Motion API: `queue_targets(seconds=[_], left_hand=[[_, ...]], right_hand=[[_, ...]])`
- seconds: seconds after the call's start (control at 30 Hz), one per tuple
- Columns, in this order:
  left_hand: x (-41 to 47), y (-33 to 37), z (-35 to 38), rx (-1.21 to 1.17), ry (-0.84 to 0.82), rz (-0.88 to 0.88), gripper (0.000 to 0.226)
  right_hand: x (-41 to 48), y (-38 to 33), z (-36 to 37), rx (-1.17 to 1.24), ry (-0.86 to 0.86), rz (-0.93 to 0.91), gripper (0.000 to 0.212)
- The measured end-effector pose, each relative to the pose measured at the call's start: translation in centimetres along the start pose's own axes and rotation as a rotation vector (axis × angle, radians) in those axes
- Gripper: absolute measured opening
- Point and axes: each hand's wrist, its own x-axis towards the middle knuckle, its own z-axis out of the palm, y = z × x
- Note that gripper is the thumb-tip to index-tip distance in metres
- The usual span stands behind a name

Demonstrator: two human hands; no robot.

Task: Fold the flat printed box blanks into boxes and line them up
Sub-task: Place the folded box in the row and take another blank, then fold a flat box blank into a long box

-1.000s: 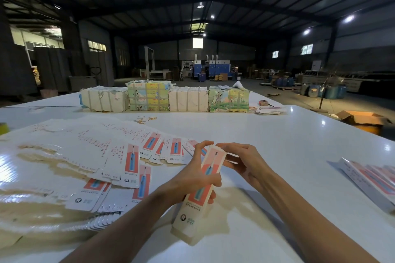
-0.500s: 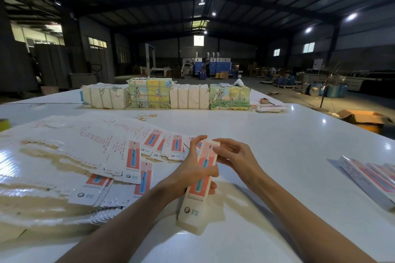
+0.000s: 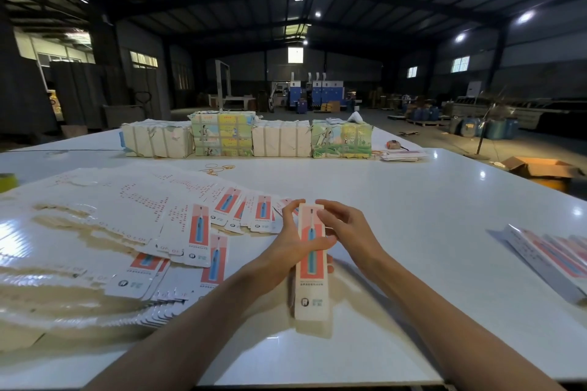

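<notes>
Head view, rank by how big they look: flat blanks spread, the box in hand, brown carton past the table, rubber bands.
1. flat blanks spread
2. box and brown carton: alike in area; the carton is farther off, so unranked
3. rubber bands

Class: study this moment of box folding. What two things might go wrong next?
1. The left hand grips the box mid-body while the right hand works its top end; squeezing could crease the panels.
2. The fan of flat blanks lies beside the left forearm; a sweep might scatter it.
</notes>
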Motion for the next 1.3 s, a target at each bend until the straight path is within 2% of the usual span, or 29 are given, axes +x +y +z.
queue_targets(seconds=[0.13,0.23,0.3,0.37,0.43,0.47,0.53,0.57,0.63,0.73,0.8,0.97,1.07,1.2,1.3], left_hand=[[0.5,0.0,-0.1,-0.099,0.089,-0.014,0.09],[0.7,0.4,-0.1,-0.35,0.216,0.027,0.08],[0.6,0.8,0.1,-0.562,0.259,0.038,0.07],[0.2,1.5,0.3,-0.758,0.26,0.009,0.059],[-0.3,2.1,0.2,-0.781,0.209,-0.076,0.054],[-0.4,2.1,0.1,-0.749,0.169,-0.111,0.058],[-0.5,2.2,-0.3,-0.624,0.104,-0.123,0.067],[-0.7,2.2,-0.6,-0.483,0.091,-0.096,0.066],[-0.7,1.9,-1.4,-0.023,0.148,0.012,0.053],[-0.1,0.3,-3.9,0.794,0.343,0.127,0.036],[0.0,-0.3,-5.1,1.059,0.391,0.094,0.038],[-0.2,-0.2,-5.0,1.345,0.389,0.123,0.042],[-0.4,0.2,-4.9,1.536,0.337,0.032,0.04],[-0.4,0.5,-5.2,1.563,0.276,-0.053,0.036],[-0.3,1.1,-4.8,1.557,0.244,-0.052,0.032]], right_hand=[[-0.2,0.3,0.6,-0.149,0.04,-0.001,0.042],[-0.7,-0.2,1.2,-0.274,0.018,-0.013,0.047],[-1.1,-0.8,1.7,-0.467,-0.047,-0.042,0.055],[-1.4,-1.3,2.1,-0.797,-0.147,-0.114,0.071],[-1.8,-1.5,2.5,-1.014,-0.203,-0.163,0.076],[-2.0,-1.6,2.5,-1.023,-0.195,-0.173,0.07],[-2.5,-1.7,2.2,-0.955,-0.147,-0.149,0.052],[-2.8,-1.8,1.7,-0.934,-0.116,-0.124,0.046],[-3.0,-1.8,0.1,-0.991,-0.025,-0.097,0.042],[-3.1,-1.8,-3.7,-1.13,0.116,-0.019,0.042],[-3.4,-1.8,-6.9,-1.194,0.178,0.08,0.045],[-5.7,-1.3,-15.6,-1.533,0.296,0.215,0.046],[-7.7,-1.1,-20.0,-1.762,0.389,0.313,0.039],[-9.9,-1.3,-23.4,-2.055,0.421,0.406,0.04],[-10.4,-1.8,-24.9,-2.137,0.434,0.467,0.038]])
